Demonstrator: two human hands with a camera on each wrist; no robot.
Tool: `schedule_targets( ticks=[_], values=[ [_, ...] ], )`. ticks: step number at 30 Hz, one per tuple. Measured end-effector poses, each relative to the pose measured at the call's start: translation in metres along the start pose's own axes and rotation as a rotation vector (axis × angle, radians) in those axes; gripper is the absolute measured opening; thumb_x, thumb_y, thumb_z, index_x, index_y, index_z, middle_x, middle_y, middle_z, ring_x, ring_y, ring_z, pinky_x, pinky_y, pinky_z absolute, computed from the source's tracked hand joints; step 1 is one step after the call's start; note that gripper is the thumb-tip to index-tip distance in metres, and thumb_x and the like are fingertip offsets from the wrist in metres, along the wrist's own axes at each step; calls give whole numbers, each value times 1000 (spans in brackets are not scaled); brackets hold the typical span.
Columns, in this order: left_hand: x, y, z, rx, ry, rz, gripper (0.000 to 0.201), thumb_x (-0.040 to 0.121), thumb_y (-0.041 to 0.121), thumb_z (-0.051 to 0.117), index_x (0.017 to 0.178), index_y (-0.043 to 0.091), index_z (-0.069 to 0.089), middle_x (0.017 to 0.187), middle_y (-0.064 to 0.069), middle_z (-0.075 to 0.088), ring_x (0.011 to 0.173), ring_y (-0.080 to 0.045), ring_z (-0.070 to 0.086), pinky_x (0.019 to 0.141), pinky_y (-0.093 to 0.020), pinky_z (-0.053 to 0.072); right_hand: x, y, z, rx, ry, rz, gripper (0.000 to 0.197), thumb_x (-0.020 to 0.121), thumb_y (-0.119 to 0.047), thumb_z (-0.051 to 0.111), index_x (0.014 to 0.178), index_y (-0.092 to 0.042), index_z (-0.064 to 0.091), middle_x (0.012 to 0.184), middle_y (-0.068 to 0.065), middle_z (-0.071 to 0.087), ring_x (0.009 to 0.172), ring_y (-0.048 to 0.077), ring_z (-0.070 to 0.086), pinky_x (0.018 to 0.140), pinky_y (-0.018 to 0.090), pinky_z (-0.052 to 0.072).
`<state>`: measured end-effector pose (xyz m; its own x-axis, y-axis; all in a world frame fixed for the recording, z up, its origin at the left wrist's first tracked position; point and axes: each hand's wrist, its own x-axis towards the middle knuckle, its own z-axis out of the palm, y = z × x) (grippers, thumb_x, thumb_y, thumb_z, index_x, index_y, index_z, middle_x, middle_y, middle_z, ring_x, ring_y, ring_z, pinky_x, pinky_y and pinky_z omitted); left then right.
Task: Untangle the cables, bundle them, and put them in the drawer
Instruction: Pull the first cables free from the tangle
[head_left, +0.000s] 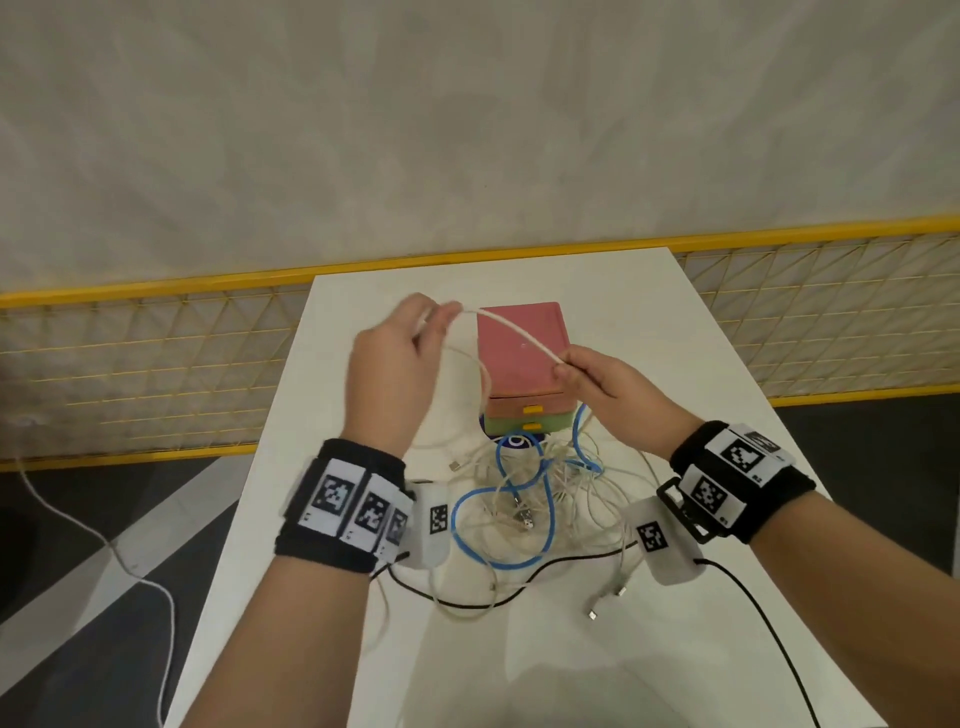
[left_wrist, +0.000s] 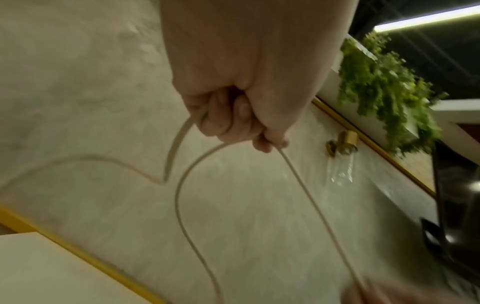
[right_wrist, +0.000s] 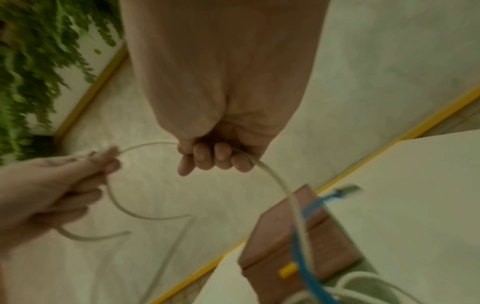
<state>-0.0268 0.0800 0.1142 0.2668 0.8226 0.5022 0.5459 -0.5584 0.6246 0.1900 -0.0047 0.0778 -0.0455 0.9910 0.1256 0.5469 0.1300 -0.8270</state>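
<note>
Head view: we hold a thin white cable (head_left: 519, 333) taut above the pink drawer unit (head_left: 522, 358), our left hand (head_left: 395, 364) pinching one end with curled fingers, our right hand (head_left: 605, 384) gripping it further along. Near us on the white table (head_left: 675, 322) lies a loose tangle of white cables, a blue cable (head_left: 498, 525) and a black one.

We see a white table (head_left: 675, 332) set against a yellow-framed wire mesh fence (head_left: 156, 353), a pale wall (head_left: 467, 130) behind it, and green hanging foliage (left_wrist: 384, 88) beside a brass fitting (left_wrist: 342, 144)
</note>
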Motion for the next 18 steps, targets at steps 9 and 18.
schedule_targets(
  ticks=[9, 18],
  values=[
    [1, -13, -15, 11, 18, -62, 35, 99, 41, 51, 84, 10, 60, 48, 8, 38, 45, -15, 39, 49, -29, 29, 2, -15, 10, 79, 201, -30, 23, 102, -18, 36, 96, -25, 57, 71, 14, 47, 68, 31, 44, 65, 36, 39],
    [-13, 4, -38, -88, 286, -114, 33, 100, 35, 52, 87, 7, 63, 69, 3, 57, 53, -16, 43, 51, -14, 32, 11, 8, -1, -455, -31, 19, 17, 98, -9, 40, 107, -6, 54, 99, 7, 57, 92, 28, 56, 84, 39, 47]
  ],
)
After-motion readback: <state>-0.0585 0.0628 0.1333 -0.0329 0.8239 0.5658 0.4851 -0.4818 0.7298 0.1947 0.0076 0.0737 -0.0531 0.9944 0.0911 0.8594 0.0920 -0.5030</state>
